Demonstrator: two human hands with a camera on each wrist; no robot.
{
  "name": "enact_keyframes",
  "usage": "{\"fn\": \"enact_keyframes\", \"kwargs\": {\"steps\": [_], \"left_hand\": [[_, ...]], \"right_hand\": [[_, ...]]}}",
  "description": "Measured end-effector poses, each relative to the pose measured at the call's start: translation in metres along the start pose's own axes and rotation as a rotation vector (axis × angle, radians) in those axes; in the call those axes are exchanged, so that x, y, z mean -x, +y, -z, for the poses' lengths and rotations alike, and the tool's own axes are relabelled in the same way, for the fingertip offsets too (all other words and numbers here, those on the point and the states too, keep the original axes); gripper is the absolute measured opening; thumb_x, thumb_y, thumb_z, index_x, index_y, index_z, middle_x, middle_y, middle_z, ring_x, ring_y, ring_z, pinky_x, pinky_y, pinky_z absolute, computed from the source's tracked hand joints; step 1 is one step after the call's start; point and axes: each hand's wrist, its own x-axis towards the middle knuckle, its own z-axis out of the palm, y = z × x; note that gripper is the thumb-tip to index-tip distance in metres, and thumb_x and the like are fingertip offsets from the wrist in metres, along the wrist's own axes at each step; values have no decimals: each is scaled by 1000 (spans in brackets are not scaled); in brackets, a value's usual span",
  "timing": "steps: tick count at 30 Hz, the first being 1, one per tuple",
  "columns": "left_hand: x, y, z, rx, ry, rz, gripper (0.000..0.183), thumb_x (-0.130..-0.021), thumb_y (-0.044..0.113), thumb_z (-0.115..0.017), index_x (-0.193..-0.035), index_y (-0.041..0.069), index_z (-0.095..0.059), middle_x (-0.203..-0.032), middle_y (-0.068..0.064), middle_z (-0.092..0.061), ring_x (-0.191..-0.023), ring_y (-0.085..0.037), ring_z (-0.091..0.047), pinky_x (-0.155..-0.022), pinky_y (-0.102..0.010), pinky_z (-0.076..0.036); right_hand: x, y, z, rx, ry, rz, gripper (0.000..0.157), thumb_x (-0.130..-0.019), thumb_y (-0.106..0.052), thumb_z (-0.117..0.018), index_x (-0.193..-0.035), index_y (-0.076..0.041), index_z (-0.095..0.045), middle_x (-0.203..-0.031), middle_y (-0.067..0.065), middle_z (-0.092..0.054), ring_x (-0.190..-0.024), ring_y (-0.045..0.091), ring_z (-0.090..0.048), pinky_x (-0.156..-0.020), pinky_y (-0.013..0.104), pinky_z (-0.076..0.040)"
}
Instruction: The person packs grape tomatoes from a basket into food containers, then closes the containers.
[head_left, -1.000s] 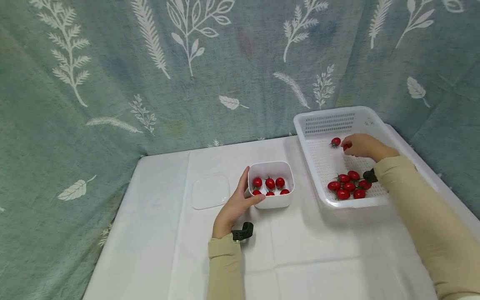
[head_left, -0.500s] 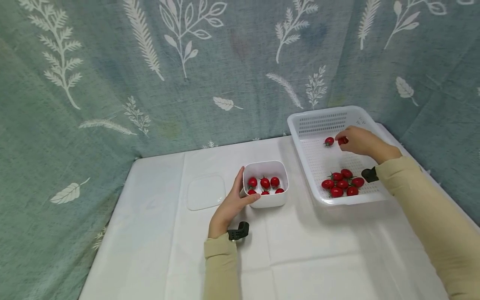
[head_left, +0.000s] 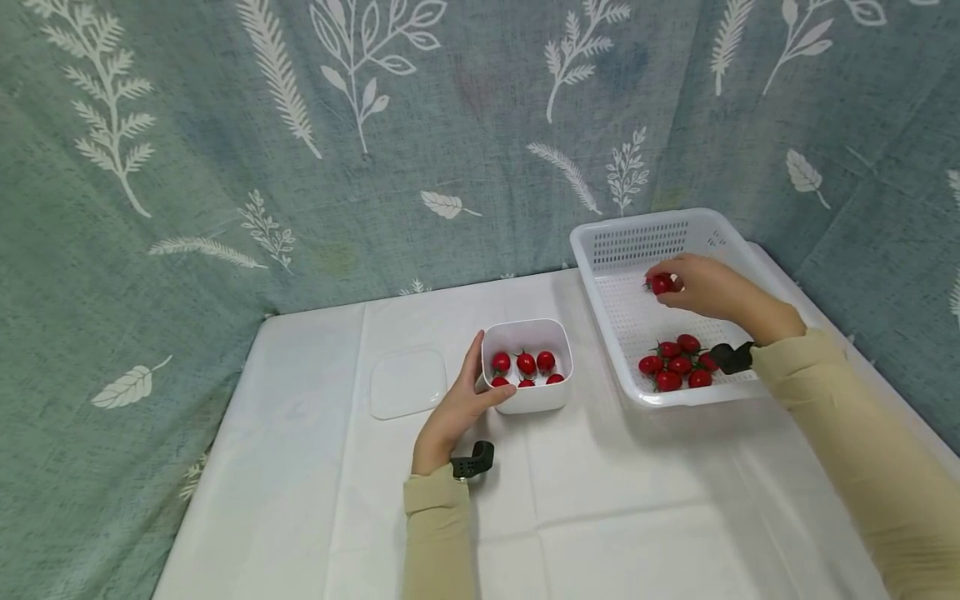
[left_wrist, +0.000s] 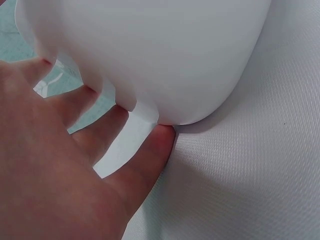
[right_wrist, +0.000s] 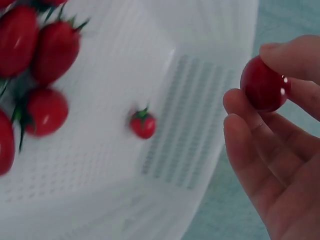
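My left hand [head_left: 459, 410] holds the white square container [head_left: 534, 402] at its left corner, thumb on the near side. In the left wrist view its fingertips [left_wrist: 162, 137] touch the container wall [left_wrist: 165, 55]. Several cherry tomatoes [head_left: 526, 363] lie inside that container. Over the white basket [head_left: 634, 392], my right hand [head_left: 705, 287] pinches a cherry tomato [right_wrist: 262, 85] between thumb and fingers. A lone cherry tomato [right_wrist: 143, 124] lies on the basket floor; the hand and held tomato mostly hide it in the head view. Several more tomatoes [head_left: 678, 364] cluster near the basket's front.
A clear flat lid [head_left: 407, 383] lies left of the container on the white-covered table [head_left: 285, 467]. A green leaf-patterned cloth [head_left: 390, 192] hangs behind and at both sides. The basket stands at the right near the back edge.
My right hand has shifted left within the basket, bringing the pinched tomato over the lone one. The left hand stays at the container. The head view has swung slightly right.
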Motion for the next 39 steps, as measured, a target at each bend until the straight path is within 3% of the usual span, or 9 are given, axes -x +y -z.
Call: {"fn": "enact_keyframes", "kwargs": {"steps": [7, 14, 19, 28, 39], "left_hand": [[1, 0, 0, 5, 0, 0, 90, -80, 27, -67, -142, 38, -3, -148, 7, -7, -132, -8, -5, -103, -50, -14], [1, 0, 1, -4, 8, 23, 91, -79, 32, -68, -141, 40, -3, -148, 9, -6, -133, -8, -5, -103, -50, -15], [2, -1, 0, 14, 5, 10, 91, -78, 32, -69, -141, 40, -4, -148, 9, -6, -133, -10, -6, -102, -52, -15], [0, -1, 1, 14, 1, -7, 90, -81, 26, -67, -142, 37, -2, -148, 9, -6, -132, -7, -5, -103, -49, -14], [-4, -6, 1, 21, 7, -3, 90, -79, 27, -68, -141, 41, -5, -148, 10, -7, -133, -8, -5, -103, -50, -14]], "right_hand": [[5, -22, 1, -69, 43, 9, 39, -84, -21, -63, -119, -7, -54, -108, 10, -56, -94, 25, -53, -77, 43, -44], [11, -39, -5, -192, 162, -21, 43, -84, -32, -61, -122, -13, -54, -109, 7, -55, -96, 23, -53, -76, 43, -44], [18, -52, -16, -304, 259, -16, 40, -84, -31, -62, -120, -15, -55, -110, 5, -50, -92, 22, -55, -75, 43, -46], [25, -68, -37, -479, 350, 22, 41, -85, -29, -61, -123, -17, -52, -114, -1, -49, -94, 18, -54, -80, 40, -47], [31, -90, -57, -659, 366, -37, 46, -82, -39, -62, -125, -26, -50, -115, -2, -54, -92, 18, -59, -76, 40, -48]]}}
